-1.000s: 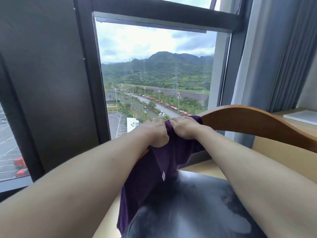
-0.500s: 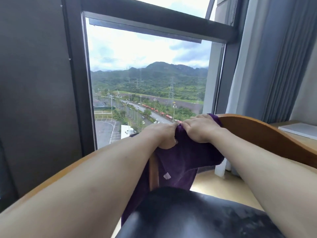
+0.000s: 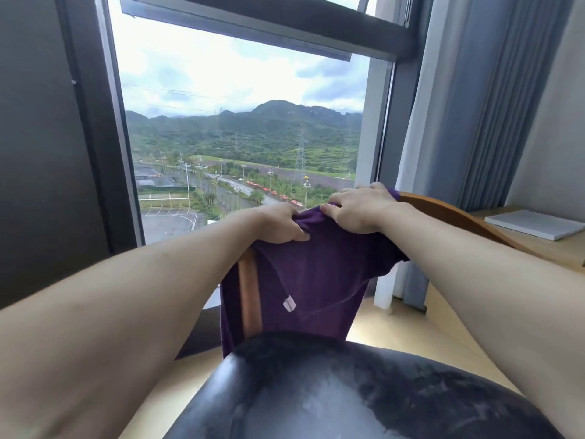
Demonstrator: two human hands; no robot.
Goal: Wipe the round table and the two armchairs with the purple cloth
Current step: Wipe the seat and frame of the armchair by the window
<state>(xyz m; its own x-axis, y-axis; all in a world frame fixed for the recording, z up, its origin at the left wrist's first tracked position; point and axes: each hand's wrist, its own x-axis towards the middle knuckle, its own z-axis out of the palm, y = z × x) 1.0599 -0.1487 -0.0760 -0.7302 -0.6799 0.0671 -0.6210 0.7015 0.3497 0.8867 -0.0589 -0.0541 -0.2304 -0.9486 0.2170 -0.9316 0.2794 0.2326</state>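
Since the earlier frame the right hand (image 3: 361,207) has slid rightward along the armchair (image 3: 449,213) top rail, spreading the purple cloth (image 3: 316,274) wider. At frame centre, the left hand (image 3: 278,224) pinches the cloth's upper edge; the right grips it over the rail. The cloth hangs down to the dark seat cushion (image 3: 348,391) at the bottom.

Cloth (image 3: 316,280) hangs over armchair (image 3: 449,213) backrest, before window (image 3: 240,137).
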